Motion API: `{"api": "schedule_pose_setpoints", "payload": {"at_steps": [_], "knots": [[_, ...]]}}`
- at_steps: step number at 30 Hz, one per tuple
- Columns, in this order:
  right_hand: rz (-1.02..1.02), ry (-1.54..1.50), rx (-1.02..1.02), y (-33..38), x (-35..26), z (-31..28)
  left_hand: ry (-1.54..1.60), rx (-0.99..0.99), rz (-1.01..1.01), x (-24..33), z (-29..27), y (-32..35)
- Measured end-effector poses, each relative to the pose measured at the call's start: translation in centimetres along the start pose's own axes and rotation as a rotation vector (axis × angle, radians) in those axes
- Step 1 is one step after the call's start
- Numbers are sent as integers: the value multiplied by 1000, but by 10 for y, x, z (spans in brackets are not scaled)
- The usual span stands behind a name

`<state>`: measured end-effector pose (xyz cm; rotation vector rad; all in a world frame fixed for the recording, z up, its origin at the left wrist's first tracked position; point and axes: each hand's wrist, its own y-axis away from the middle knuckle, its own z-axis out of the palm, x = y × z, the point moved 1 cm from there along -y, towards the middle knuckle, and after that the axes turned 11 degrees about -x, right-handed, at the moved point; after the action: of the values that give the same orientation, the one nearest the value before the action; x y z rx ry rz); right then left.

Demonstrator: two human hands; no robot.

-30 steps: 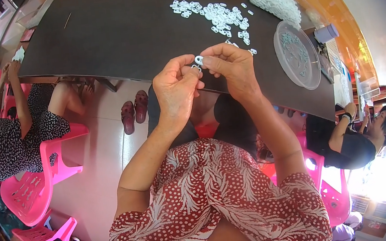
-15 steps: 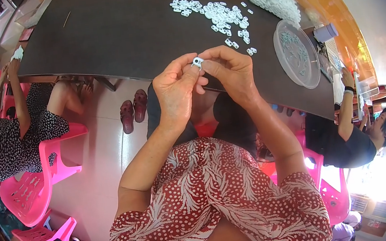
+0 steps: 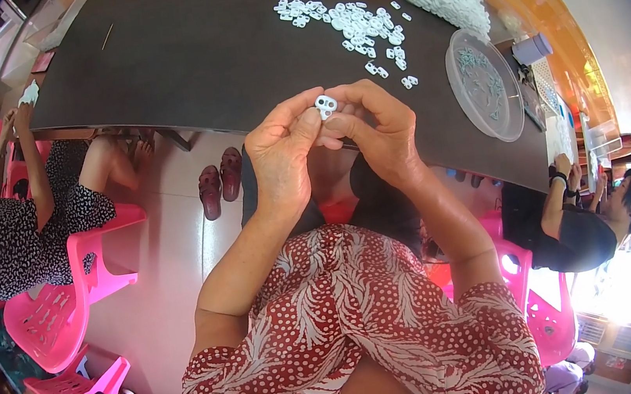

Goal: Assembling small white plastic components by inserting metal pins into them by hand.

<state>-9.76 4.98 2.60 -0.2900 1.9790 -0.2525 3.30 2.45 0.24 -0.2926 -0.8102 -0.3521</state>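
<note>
Both hands meet above the dark counter (image 3: 181,64) edge: the left hand (image 3: 285,161) and right hand (image 3: 377,133) together pinch a small white plastic piece (image 3: 325,105) at its rim. It looks light, stiff, easily dropped.

The small white part (image 3: 325,105) is partly covered by the fingertips of the left hand (image 3: 284,153) and right hand (image 3: 379,136); its form is too small to resolve. The clear round tray (image 3: 484,84) holds contents too small to identify.
</note>
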Motion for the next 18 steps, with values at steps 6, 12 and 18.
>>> {"api": "schedule_pose_setpoints", "payload": {"at_steps": [6, 12, 18], "knots": [[-5, -28, 80, 6, 2, 8, -92, -14, 105, -5, -2, 2], [-111, 138, 100, 7, -3, 10, -95, -25, 70, -1, -3, 1], [-101, 91, 105, 9, -1, 14, -72, -51, 118, -5, -3, 3]]}}
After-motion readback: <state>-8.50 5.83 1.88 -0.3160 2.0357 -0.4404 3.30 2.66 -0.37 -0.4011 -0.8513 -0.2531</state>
